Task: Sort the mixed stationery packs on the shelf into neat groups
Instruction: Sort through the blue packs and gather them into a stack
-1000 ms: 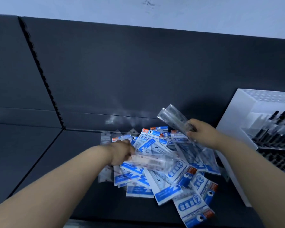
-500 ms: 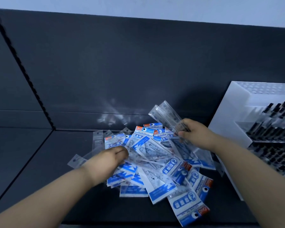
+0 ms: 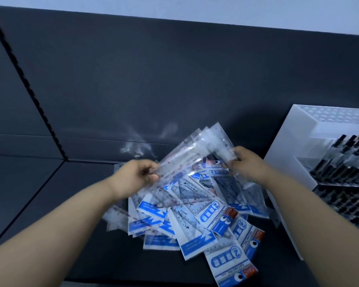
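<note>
Hands up over the heap, both of them busy. My left hand (image 3: 136,176) has its fingers curled tight round the lower end of a clear ruler pack (image 3: 180,160), and my right hand (image 3: 244,163) is pinched closed on a second clear bundle (image 3: 220,141). The two meet at a corner up top, raised above the pile of blue-and-white packs (image 3: 195,220) that sprawls on the dark shelf (image 3: 50,204).

Which way do they run? The left pack's long axis climbs from my left hand up and to the right; the right bundle slants from my right hand up and to the left. So they sit crosswise, not yet square to each other. It's blurred up there, so I can't count the sleeves in either grip.

To do this well, I reckon I swing the left pack round until its long edge lies along the right bundle's, tuck it flat against them, then tap the ends level. Slippery sleeves like these would likely fan out under a loose pinch, so grip firm near the ends. A spot well clear of the white pen rack (image 3: 311,154) looks best for the group.
</note>
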`<state>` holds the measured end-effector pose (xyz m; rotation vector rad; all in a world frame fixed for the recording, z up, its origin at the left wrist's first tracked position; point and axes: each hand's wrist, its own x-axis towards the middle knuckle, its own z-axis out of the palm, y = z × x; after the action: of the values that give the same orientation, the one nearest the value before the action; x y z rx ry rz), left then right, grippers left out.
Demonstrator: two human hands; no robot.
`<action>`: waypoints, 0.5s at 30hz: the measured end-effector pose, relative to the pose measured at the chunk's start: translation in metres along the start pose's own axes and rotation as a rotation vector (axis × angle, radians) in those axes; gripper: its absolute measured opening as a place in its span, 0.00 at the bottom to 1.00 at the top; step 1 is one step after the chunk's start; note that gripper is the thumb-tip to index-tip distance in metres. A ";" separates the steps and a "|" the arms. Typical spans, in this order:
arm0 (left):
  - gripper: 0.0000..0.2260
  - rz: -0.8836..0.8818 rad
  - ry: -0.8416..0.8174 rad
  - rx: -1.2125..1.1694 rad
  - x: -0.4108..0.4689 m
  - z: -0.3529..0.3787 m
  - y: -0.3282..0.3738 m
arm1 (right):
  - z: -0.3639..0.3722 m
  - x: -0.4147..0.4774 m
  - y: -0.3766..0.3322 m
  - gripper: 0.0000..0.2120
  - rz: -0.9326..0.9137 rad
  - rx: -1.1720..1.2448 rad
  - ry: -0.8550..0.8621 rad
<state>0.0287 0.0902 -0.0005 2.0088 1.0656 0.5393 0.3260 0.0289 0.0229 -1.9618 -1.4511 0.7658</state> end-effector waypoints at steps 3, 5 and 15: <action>0.10 -0.061 0.025 -0.177 -0.009 -0.022 -0.006 | 0.002 0.002 0.003 0.08 0.012 -0.048 -0.069; 0.09 -0.111 -0.007 -0.207 -0.012 -0.028 -0.009 | 0.004 0.004 0.002 0.08 0.013 0.046 -0.070; 0.05 -0.004 -0.468 0.299 -0.009 0.024 -0.001 | 0.015 0.001 0.006 0.09 -0.013 -0.067 -0.267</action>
<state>0.0390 0.0721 -0.0163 2.2370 0.8928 -0.1061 0.3191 0.0306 0.0087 -1.9552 -1.6604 1.0172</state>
